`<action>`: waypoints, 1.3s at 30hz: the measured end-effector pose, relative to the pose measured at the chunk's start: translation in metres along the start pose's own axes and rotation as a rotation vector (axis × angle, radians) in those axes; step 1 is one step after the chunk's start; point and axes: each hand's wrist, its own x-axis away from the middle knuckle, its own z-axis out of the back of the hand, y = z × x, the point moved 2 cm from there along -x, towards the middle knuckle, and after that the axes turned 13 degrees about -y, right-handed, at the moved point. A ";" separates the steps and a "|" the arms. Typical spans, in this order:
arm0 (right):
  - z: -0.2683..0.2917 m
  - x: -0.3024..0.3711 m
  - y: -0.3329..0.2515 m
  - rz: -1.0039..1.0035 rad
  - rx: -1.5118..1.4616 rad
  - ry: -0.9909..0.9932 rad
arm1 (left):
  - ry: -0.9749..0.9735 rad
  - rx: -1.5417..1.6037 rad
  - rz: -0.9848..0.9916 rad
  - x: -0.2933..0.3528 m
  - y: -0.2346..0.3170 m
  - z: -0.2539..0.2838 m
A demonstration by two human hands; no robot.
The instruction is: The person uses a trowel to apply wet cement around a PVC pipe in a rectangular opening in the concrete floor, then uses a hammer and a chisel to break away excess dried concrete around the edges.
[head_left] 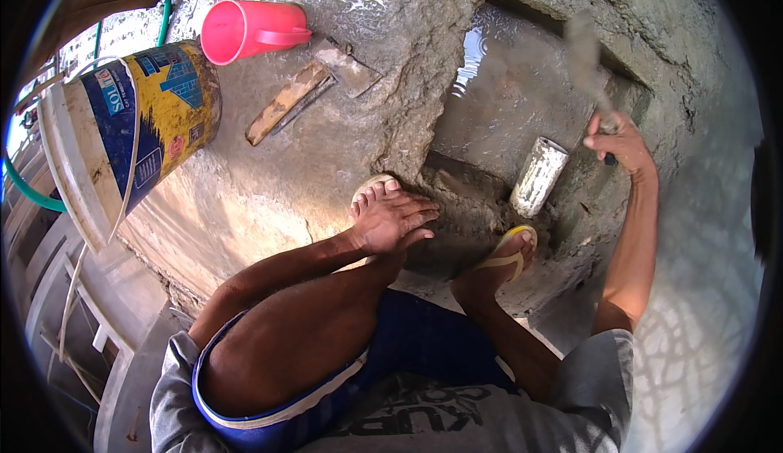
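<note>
My right hand is closed around the handle of a trowel. Its grey blade points away from me, blurred by motion, over the right rim of a square pit in the rough concrete. Shallow water lies in the pit. At its near edge, left of my right hand, a short whitish pipe stands at a tilt, smeared with grey. My left hand rests at my left knee with its fingers stretched out and nothing in it.
A pink plastic mug lies on its side near a yellow and blue bucket, also tipped over. Beside them sits a wooden-handled flat tool. A green hose runs at the far left. My sandalled feet flank the pit's near edge.
</note>
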 end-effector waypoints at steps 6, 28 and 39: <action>-0.056 -0.037 -0.008 -0.033 -0.344 0.434 | -0.005 0.010 -0.003 -0.001 -0.003 -0.001; -0.152 -0.262 -0.038 0.032 -0.679 0.474 | -0.024 0.014 -0.021 -0.001 -0.003 0.002; -0.119 -0.262 -0.052 0.137 -0.789 0.369 | -0.021 0.053 -0.028 -0.005 -0.004 0.003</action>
